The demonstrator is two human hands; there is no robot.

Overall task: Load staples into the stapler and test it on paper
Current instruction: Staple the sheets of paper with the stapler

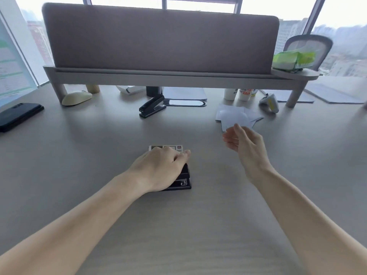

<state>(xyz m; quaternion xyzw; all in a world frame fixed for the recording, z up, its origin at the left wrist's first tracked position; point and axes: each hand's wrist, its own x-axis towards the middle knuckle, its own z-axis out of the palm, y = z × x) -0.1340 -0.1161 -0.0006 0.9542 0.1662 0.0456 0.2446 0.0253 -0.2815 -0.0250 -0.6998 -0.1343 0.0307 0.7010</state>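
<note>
A small black stapler (pixel 183 180) lies on the grey desk near the middle, and my left hand (pixel 160 169) rests on top of it, fingers curled over its far end. Just beyond the fingers sits a small staple box (pixel 174 147), partly hidden by them. My right hand (pixel 245 142) hovers above the desk to the right, fingers apart and holding nothing. White paper sheets (pixel 236 115) lie just beyond it. A second, larger black stapler (pixel 152 106) stands further back.
A desk shelf with a grey partition (pixel 158 38) spans the back. Under and around it are a cream mouse (pixel 76 98), a black phone (pixel 18 116) at left, paper cups (pixel 238 94), a white game controller (pixel 270 102) and a green tissue pack (pixel 292 59).
</note>
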